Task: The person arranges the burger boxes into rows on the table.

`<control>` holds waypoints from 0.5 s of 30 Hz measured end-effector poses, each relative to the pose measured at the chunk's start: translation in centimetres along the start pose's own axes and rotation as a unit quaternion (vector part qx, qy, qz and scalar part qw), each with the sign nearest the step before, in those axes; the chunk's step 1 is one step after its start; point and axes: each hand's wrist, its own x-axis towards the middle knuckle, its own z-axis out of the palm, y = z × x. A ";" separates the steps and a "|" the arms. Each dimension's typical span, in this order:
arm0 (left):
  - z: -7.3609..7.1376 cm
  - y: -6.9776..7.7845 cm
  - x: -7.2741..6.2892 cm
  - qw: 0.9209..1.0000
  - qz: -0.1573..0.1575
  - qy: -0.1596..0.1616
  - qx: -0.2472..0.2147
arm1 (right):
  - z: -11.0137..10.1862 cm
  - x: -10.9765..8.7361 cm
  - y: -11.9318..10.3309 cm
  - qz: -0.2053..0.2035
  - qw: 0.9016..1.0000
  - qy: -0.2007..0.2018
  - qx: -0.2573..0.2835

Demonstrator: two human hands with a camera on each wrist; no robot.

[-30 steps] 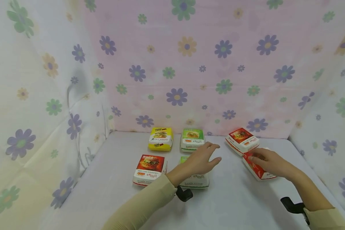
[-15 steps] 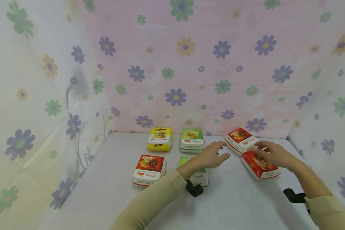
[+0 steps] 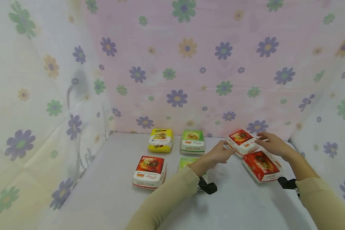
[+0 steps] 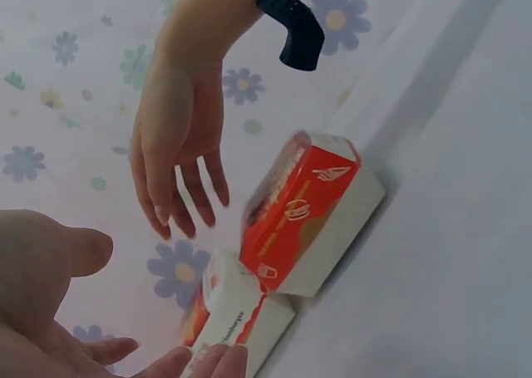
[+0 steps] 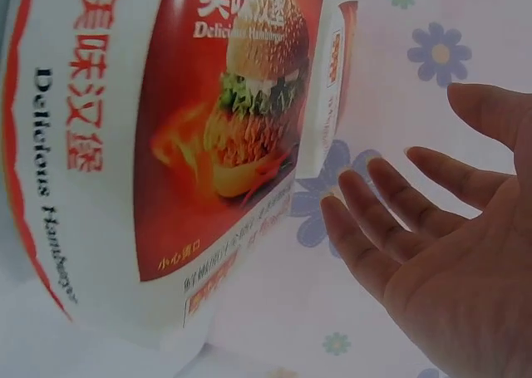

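Two red and white hamburger boxes stand at the right, corner to corner: a back box point(image 3: 242, 140) and a front box point(image 3: 262, 164). My left hand point(image 3: 217, 153), fingers relaxed, is at the left side of the back box; in the left wrist view its fingertips overlap that box point(image 4: 233, 311). Over the right end of the same box is my right hand point(image 3: 273, 145), fingers loosely extended and holding nothing. The right wrist view shows that hand point(image 5: 440, 245) palm-side, apart from the front box point(image 5: 224, 104), whose burger picture fills the left part.
Left of the hands are a yellow burger box point(image 3: 161, 140), a green one point(image 3: 193, 140) and another red one point(image 3: 150, 171). My left forearm partly covers a second green box point(image 3: 187, 161). Flowered cloth point(image 3: 176, 80) walls the white table point(image 3: 109, 191) at back and sides.
My right hand has come off the front red box and moved back toward the back one. My left hand has moved right, up to the back red box's left side.
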 end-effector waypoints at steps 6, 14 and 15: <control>3.0 -0.6 2.0 0.995 -0.052 0.069 -0.051 | 0.1 1.2 1.1 0.037 0.999 -0.023 0.019; 5.4 -2.2 7.6 0.976 -0.122 0.165 -0.076 | 0.0 4.5 2.4 0.077 0.995 -0.068 0.001; 5.6 -2.3 8.2 0.973 -0.132 0.171 -0.076 | 0.0 4.8 2.6 0.079 0.994 -0.072 0.000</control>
